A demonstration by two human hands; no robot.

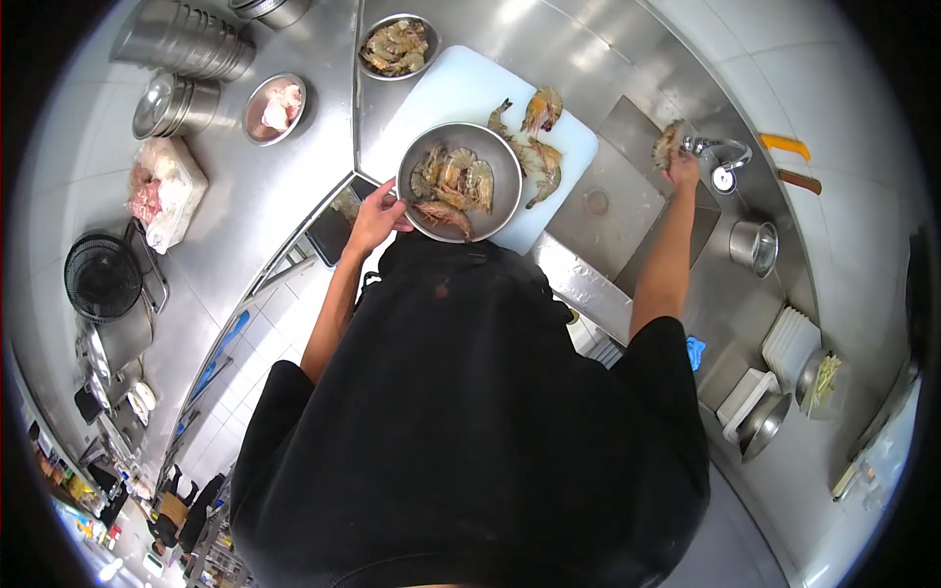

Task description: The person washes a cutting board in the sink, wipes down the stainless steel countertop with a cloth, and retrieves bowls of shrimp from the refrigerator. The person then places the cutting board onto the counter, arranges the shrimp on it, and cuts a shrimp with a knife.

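Observation:
My left hand (378, 216) grips the rim of a steel bowl (511, 192) at its left side. Several shrimp (457, 174) lie in this bowl, which sits over the near edge of a white cutting board (446, 83). More whole shrimp (543, 169) rest on the board to the right of the bowl. Out over the sink, my right hand (682, 171) is closed on a shrimp (668, 144) close to the faucet (720, 147). My right fingers are partly hidden behind that shrimp.
The steel sink (613, 211) lies right of the board. A bowl of shrimp (395, 48) stands behind it, and a bowl of pale meat (282, 104) to the left. Two knives (785, 146) are on the right wall side. A steel pot (753, 246) stands beyond the sink.

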